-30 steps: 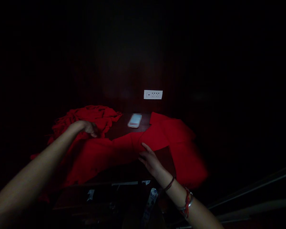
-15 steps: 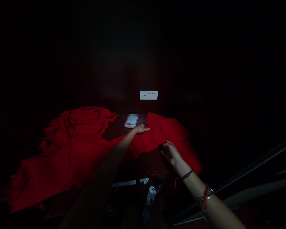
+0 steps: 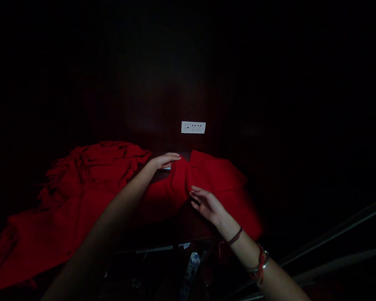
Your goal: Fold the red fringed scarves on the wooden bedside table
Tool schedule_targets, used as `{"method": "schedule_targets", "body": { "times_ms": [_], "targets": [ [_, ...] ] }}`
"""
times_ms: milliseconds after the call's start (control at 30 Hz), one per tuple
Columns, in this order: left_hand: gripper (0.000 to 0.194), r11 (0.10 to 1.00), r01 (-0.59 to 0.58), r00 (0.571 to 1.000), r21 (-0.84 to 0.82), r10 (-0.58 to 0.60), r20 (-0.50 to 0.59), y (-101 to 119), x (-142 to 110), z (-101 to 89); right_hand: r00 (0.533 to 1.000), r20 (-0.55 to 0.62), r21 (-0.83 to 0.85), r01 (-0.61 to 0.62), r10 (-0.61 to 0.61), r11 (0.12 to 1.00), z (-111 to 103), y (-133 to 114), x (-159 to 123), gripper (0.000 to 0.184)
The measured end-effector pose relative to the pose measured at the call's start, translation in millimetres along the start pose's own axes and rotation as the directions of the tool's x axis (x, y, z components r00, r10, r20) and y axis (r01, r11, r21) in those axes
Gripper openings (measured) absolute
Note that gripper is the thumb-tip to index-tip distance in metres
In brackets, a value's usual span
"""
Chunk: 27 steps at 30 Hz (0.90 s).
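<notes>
A red fringed shawl [image 3: 219, 177] lies across a dark wooden tabletop [image 3: 188, 223], its left part heaped in loose folds with tassels. My left hand [image 3: 166, 160] is closed on an edge of the shawl, pinching it between thumb and fingers and lifting it into a ridge. Under that hand only a pale sliver of a phone [image 3: 167, 168] shows. My right hand [image 3: 208, 205] is open, fingers apart, by the shawl's near edge; whether its fingertips touch the cloth I cannot tell. A dark band and red and silver bracelets circle the right wrist.
A white wall socket [image 3: 193, 127] sits on the dark wall behind the table. Below the table's front edge is a blue-patterned strip [image 3: 191, 267]. Pale rails [image 3: 335, 234] slant through the dark at lower right. Most surroundings are too dark to make out.
My left hand has moved left with the shawl's edge, raising a fold and covering most of the phone. My right hand has shifted left along the near edge. The view has shifted slightly.
</notes>
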State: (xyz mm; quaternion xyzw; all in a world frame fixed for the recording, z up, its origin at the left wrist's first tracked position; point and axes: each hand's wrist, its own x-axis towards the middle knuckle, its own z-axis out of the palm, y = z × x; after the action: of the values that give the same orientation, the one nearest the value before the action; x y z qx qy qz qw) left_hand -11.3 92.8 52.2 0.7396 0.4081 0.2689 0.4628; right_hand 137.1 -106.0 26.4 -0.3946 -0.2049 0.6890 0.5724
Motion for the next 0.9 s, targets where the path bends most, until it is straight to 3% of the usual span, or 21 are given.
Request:
{"method": "schedule_targets", "body": {
  "times_ms": [167,233,333,467,633,700,800,900],
  "targets": [
    [0.021,0.948,0.104,0.995,-0.302,-0.099,0.034,1.0,-14.0,-37.4,0.993,0.114,0.075,0.027,-0.036,0.997,19.0,8.9,-3.7,0.019],
    [0.028,0.906,0.158,0.987,-0.393,-0.152,0.046,3.2,-13.3,-39.2,0.988,0.137,0.111,0.06,-0.075,0.992,20.1,7.7,-2.6,0.021],
    [0.034,0.904,0.129,0.992,-0.408,-0.113,0.063,16.3,-2.4,-29.2,0.976,0.145,0.128,0.145,-0.163,0.981,14.2,-8.4,-2.2,0.025],
    [0.036,0.925,0.006,0.997,-0.381,0.023,0.071,52.5,33.1,1.2,0.933,0.053,0.059,0.352,-0.355,0.934,-6.3,-54.4,-5.9,0.025],
    [0.035,0.952,-0.119,0.986,-0.283,0.148,0.081,102.6,95.3,59.8,0.844,-0.107,-0.144,0.509,-0.525,0.849,-45.3,-110.5,-8.9,0.02],
    [0.034,0.96,-0.155,0.978,-0.233,0.183,0.103,114.8,117.0,85.9,0.788,-0.195,-0.253,0.534,-0.583,0.807,-61.4,-122.8,-6.2,0.022],
    [0.037,0.976,-0.202,0.97,-0.078,0.211,0.122,119.8,141.0,122.5,0.664,-0.32,-0.453,0.52,-0.676,0.724,-85.6,-129.3,4.2,0.029],
    [0.049,0.973,-0.224,0.966,0.06,0.214,0.142,111.4,155.0,153.6,0.54,-0.327,-0.666,0.451,-0.776,0.594,-110.8,-124.8,21.0,0.032]
  ]
}}
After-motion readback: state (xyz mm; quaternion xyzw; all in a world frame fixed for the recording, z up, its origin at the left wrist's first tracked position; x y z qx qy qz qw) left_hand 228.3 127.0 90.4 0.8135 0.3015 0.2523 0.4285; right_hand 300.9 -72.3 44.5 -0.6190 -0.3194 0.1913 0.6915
